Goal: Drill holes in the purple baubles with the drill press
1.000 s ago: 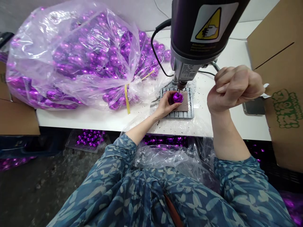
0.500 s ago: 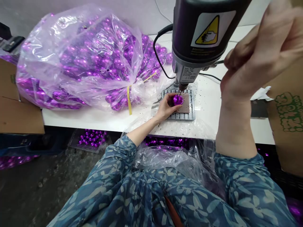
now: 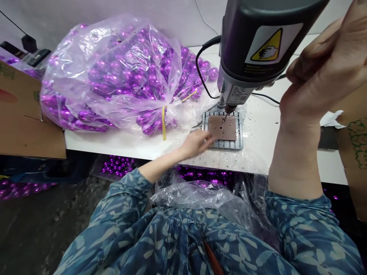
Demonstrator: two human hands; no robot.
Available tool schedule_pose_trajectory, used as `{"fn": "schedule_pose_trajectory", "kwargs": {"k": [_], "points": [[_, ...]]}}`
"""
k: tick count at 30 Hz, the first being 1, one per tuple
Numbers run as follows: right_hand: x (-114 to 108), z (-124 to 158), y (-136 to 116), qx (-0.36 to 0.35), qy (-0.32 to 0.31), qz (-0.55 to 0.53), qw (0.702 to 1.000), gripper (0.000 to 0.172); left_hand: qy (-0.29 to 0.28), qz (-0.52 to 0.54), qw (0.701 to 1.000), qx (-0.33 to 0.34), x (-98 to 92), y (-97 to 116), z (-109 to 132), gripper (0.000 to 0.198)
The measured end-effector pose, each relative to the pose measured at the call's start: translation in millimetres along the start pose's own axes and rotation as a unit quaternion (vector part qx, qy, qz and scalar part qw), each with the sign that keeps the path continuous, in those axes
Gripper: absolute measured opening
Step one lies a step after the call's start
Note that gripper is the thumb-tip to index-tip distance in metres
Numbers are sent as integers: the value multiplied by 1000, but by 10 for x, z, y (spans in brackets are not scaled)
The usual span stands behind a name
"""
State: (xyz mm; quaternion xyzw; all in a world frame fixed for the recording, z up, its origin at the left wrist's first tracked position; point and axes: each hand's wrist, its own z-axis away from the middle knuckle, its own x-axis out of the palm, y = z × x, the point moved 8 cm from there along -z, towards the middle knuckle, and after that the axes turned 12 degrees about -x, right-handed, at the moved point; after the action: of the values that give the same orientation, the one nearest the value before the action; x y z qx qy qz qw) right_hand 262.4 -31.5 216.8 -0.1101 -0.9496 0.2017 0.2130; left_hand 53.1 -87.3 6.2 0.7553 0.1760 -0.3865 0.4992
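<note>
A dark drill press [image 3: 258, 49] with a warning label stands over a slotted metal base [image 3: 239, 144]. On that base lies a brown board [image 3: 226, 131] with a small hole, dusted with shavings, below the drill bit [image 3: 228, 112]. My left hand [image 3: 197, 143] is at the board's left front edge; its fingers are smeared by motion and no ball shows in them. Raised at the upper right beside the drill head, my right hand [image 3: 329, 68] has its fingers curled closed; what they grip is hidden.
A big clear bag of shiny purple balls [image 3: 129, 72], tied with a yellow strip [image 3: 163, 124], fills the table's left. Below the front edge, more purple balls [image 3: 203, 175] lie beside clear plastic [image 3: 200, 194]. Cardboard boxes [image 3: 28, 122] flank both sides.
The purple ball that my left hand held under the bit is gone from the board. My left hand has drawn back towards the table's front. My right hand stays raised and closed.
</note>
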Motion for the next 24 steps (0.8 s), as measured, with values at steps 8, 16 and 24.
{"fn": "schedule_pose_trajectory", "kwargs": {"k": [8, 16, 24], "points": [[77, -1, -94, 7, 4, -54, 999, 60, 72, -216, 905, -359, -511, -982, -1327, 56], [65, 24, -152, 21, 3, -25, 999, 61, 109, -229, 904, -343, -515, -1042, -1538, 53], [53, 24, -127, 14, 3, -31, 999, 59, 144, 1, 932, -333, -410, -1325, -1635, 35]]}}
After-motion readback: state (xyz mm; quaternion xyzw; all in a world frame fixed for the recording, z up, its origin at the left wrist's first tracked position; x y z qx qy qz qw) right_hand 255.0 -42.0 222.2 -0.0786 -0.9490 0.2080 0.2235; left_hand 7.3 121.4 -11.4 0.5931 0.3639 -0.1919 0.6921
